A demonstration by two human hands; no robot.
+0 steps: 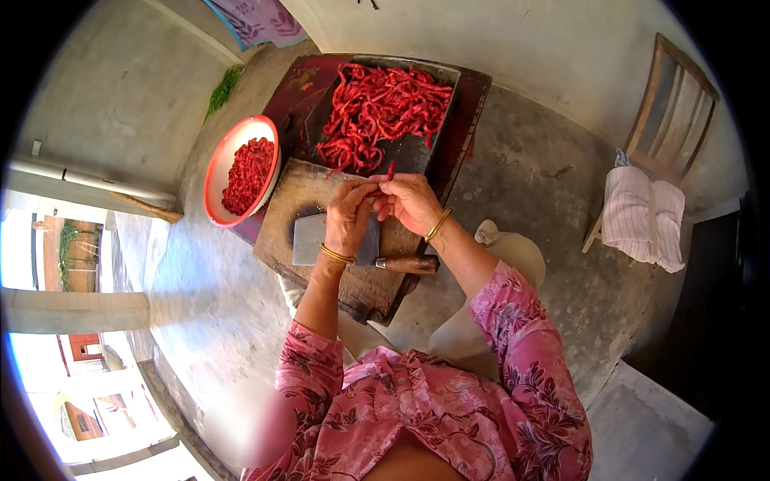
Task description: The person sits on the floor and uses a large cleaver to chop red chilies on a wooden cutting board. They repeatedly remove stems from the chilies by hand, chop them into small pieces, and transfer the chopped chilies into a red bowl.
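Both of my hands meet over the wooden chopping board (pixel 281 216), fingers pinched round a red chili pepper (pixel 391 171). My left hand (pixel 348 213) grips its lower part, and my right hand (pixel 411 203) closes on it from the other side; its tip sticks up between them. Beneath my hands a cleaver (pixel 313 240) lies flat on the board, its wooden handle (pixel 407 264) pointing right. Beyond them a dark metal tray (pixel 413 156) holds a heap of whole red chilies (pixel 385 104). To the left, a bowl with a red rim (pixel 210 180) contains chopped red chili (pixel 250 172).
Board, tray and bowl stand on a low dark red table (pixel 473 104). At the right, a wooden chair (pixel 670 112) has a striped cloth (pixel 642 212) over its seat. A broom (pixel 144 206) lies at the left by the wall. My knees are close to the table's near edge.
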